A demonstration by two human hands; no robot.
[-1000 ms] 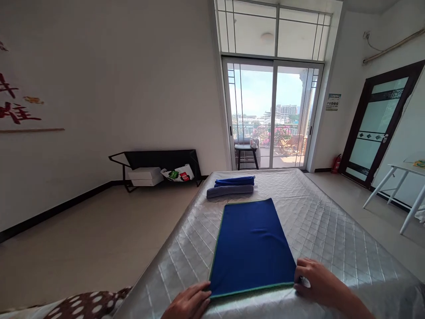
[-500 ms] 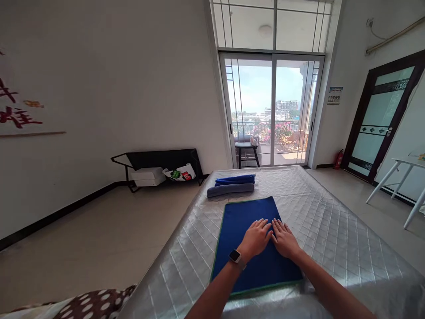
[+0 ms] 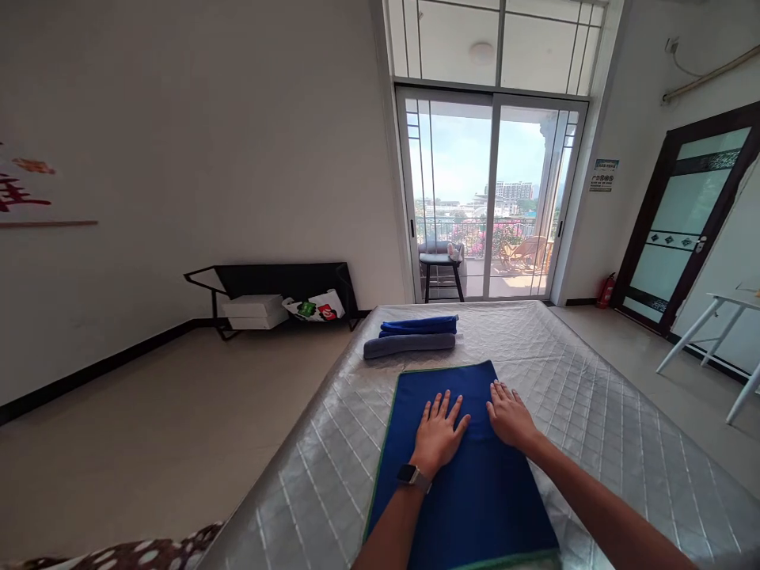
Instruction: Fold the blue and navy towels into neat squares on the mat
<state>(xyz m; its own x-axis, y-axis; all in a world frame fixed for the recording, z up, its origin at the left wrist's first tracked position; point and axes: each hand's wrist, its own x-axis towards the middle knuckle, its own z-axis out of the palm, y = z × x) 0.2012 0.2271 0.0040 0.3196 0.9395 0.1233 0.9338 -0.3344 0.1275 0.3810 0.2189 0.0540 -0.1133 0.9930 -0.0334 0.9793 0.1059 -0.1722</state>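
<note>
A blue cloth (image 3: 475, 499) with green edging lies spread on the silver quilted cover (image 3: 321, 467). My left hand (image 3: 438, 431), with a watch on its wrist, rests flat on the cloth's upper left part, fingers spread. Flat at the cloth's right edge is my right hand (image 3: 511, 416), its fingers stretched out and close together. Neither hand holds anything. Beyond the cloth's far edge lie a rolled grey cloth (image 3: 409, 345) and a folded blue cloth (image 3: 419, 325), side by side.
A black rack (image 3: 279, 279) with white boxes (image 3: 252, 311) stands by the left wall. A stool (image 3: 440, 273) stands at the glass doors, and a white table (image 3: 736, 299) on the right. Brown dotted fabric (image 3: 148, 552) shows at the lower left.
My hands have moved apart: the left went left over the cloth and its fingers spread, while the right stays near the right edge. The view has shifted slightly.
</note>
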